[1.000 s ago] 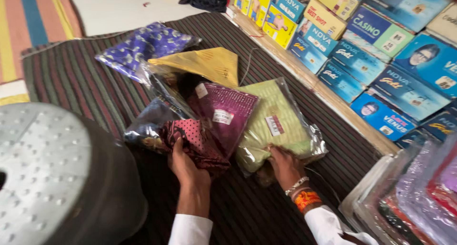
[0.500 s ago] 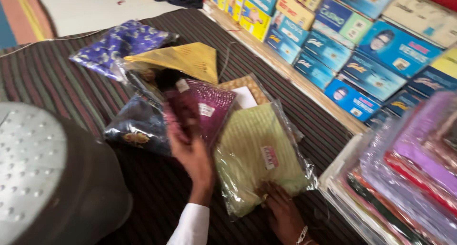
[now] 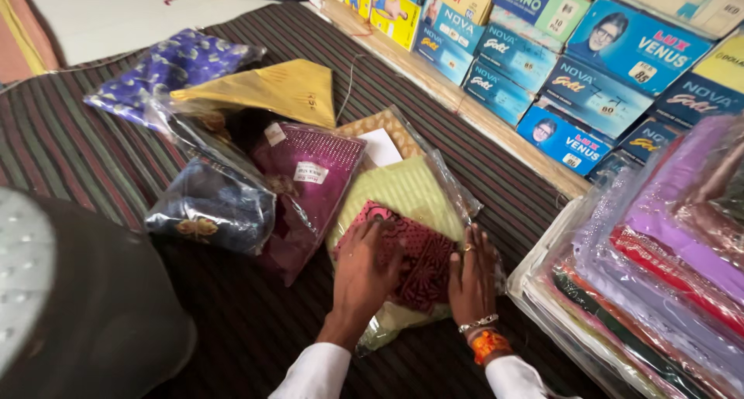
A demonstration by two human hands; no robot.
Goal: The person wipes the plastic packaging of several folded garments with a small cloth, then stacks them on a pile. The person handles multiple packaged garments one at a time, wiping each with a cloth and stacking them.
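Note:
My left hand (image 3: 366, 269) and my right hand (image 3: 473, 271) press flat on a maroon patterned cloth packet (image 3: 415, 253). That packet lies on top of a pale green cloth packet in clear plastic (image 3: 403, 188). My right wrist carries a silver bracelet and an orange band. To the left lie a dark magenta packet with a white label (image 3: 306, 178) and a dark blue packet (image 3: 209, 207). Behind the green packet a tan patterned packet (image 3: 381, 126) shows partly.
A yellow folded cloth (image 3: 271, 89) and a purple printed packet (image 3: 167, 66) lie farther back on the striped mat (image 3: 70, 143). Stacked blue boxes (image 3: 558, 66) line the right back. A pile of plastic-wrapped cloths (image 3: 659, 267) sits at right. A grey round stool (image 3: 70, 306) fills the near left.
My left hand carried the maroon patterned packet from the left pile onto the green packet. My right hand came up beside it, and both now rest on the maroon packet.

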